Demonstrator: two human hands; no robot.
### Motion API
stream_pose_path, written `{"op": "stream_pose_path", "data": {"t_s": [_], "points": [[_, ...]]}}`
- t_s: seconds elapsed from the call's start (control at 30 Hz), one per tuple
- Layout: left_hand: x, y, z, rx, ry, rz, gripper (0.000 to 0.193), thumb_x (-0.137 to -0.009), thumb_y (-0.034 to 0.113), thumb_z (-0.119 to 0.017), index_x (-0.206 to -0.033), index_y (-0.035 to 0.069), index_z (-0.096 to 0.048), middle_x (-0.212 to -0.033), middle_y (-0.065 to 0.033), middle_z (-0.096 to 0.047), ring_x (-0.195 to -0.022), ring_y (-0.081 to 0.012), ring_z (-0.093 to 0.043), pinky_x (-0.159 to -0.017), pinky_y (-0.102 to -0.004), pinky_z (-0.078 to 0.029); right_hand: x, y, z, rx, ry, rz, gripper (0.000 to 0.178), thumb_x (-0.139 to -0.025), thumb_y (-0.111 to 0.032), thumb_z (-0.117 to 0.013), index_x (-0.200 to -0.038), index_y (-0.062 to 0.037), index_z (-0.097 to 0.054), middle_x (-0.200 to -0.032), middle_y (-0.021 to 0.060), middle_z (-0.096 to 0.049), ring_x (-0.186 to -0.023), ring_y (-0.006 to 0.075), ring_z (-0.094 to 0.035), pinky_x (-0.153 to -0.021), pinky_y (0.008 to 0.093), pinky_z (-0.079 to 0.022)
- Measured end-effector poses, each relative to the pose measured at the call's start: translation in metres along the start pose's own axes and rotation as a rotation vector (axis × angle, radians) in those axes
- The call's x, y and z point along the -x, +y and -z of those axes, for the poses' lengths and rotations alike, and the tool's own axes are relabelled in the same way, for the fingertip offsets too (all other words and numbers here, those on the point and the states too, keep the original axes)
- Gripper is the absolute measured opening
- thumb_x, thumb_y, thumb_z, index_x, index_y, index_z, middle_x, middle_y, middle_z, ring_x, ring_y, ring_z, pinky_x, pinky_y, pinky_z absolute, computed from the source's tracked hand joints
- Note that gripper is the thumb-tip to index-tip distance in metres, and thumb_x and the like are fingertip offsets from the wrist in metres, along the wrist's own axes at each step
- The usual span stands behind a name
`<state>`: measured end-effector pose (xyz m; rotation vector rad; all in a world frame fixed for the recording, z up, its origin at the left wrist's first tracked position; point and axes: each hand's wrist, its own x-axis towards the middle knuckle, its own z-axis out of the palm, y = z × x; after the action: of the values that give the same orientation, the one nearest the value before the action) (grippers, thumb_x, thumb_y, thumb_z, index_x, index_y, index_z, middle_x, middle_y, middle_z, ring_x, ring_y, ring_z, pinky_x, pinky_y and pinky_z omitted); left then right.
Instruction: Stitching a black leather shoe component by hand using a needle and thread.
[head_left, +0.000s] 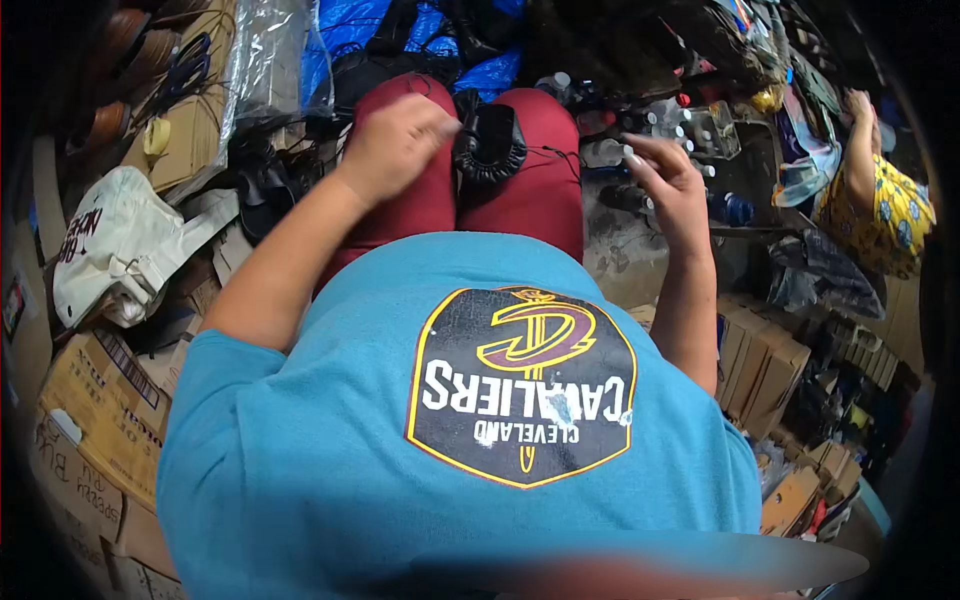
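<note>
A black piece with a gathered, elastic-looking edge, like a soft shoe upper (492, 172), rests between my knees on dark red trousers (530, 205). Just left of it is my left hand (405, 145), fingers curled closed and a little blurred; what they grip is hidden. My right hand (668, 185) is raised off to the right, apart from the black piece, with thumb and forefinger bent toward each other. A thin dark thread (552, 151) trails from the piece toward that side. Whether it reaches my right fingers is too fine to make out.
Blue plastic sheeting (495, 75) with black items lies beyond my knees. Several bottles (665, 120) stand to the right, near another person in yellow patterned clothing (875, 215). On the left are a white cloth bag (120, 240), a cardboard box (105, 410) and brown rolls (105, 125).
</note>
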<state>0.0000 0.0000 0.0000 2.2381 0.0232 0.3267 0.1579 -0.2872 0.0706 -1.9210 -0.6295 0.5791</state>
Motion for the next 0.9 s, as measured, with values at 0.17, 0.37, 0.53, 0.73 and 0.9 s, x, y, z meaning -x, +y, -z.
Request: {"op": "stream_pose_path", "data": {"t_s": [0.17, 0.37, 0.53, 0.73, 0.9], "points": [[-0.008, 0.019, -0.025, -0.281, -0.109, -0.236, 0.023, -0.088, 0.026, -0.055, -0.080, 0.006, -0.061, -0.080, -0.0093, -0.058, -0.075, -0.0288, -0.059, -0.068, -0.0385, -0.048, 0.016, -0.123, -0.037, -0.618, -0.771, 0.502, 0.019, -0.078, -0.012, -0.066, -0.091, 0.0014, -0.069, -0.085, 0.0103, -0.061, -0.075, 0.0183, -0.058, -0.072, 0.0289, -0.046], [-0.005, 0.019, -0.020, -0.255, -0.066, -0.151, 0.022, -0.086, 0.028, -0.058, -0.077, 0.007, -0.060, -0.078, -0.0094, -0.057, -0.071, -0.0302, -0.059, -0.067, -0.0404, -0.048, 0.042, -0.171, -0.042, -0.429, -0.891, 0.714, 0.019, -0.080, -0.014, -0.062, -0.090, 0.0017, -0.068, -0.084, 0.0101, -0.060, -0.076, 0.0183, -0.057, -0.072, 0.0289, -0.045], [-0.008, 0.031, -0.016, -0.321, -0.020, -0.309, 0.023, -0.083, 0.029, -0.062, -0.081, 0.006, -0.060, -0.075, -0.0093, -0.057, -0.069, -0.0249, -0.060, -0.063, -0.0372, -0.049, 0.056, -0.178, -0.037, -0.371, -0.871, 0.734, 0.021, -0.082, -0.016, -0.058, -0.089, 0.0020, -0.066, -0.084, 0.0099, -0.060, -0.076, 0.0182, -0.056, -0.072, 0.0289, -0.044], [-0.016, 0.040, -0.026, -0.281, -0.674, 0.010, 0.034, -0.084, 0.042, -0.057, -0.091, 0.009, -0.059, -0.117, -0.0144, -0.055, -0.103, -0.0345, -0.056, -0.095, -0.0466, -0.038, 0.061, -0.181, -0.035, -0.338, -0.835, 0.739, 0.023, -0.083, -0.018, -0.054, -0.088, 0.0023, -0.064, -0.083, 0.0096, -0.059, -0.076, 0.0182, -0.055, -0.072, 0.0289, -0.043], [-0.015, 0.023, -0.039, -0.377, -0.513, -0.333, 0.022, -0.080, 0.028, -0.056, -0.090, 0.008, -0.057, -0.089, -0.0088, -0.056, -0.079, -0.0260, -0.060, -0.068, -0.0380, -0.046, 0.055, -0.188, -0.038, -0.350, -0.816, 0.736, 0.025, -0.085, -0.019, -0.051, -0.088, 0.0026, -0.063, -0.083, 0.0094, -0.058, -0.077, 0.0182, -0.054, -0.071, 0.0290, -0.042]]}}
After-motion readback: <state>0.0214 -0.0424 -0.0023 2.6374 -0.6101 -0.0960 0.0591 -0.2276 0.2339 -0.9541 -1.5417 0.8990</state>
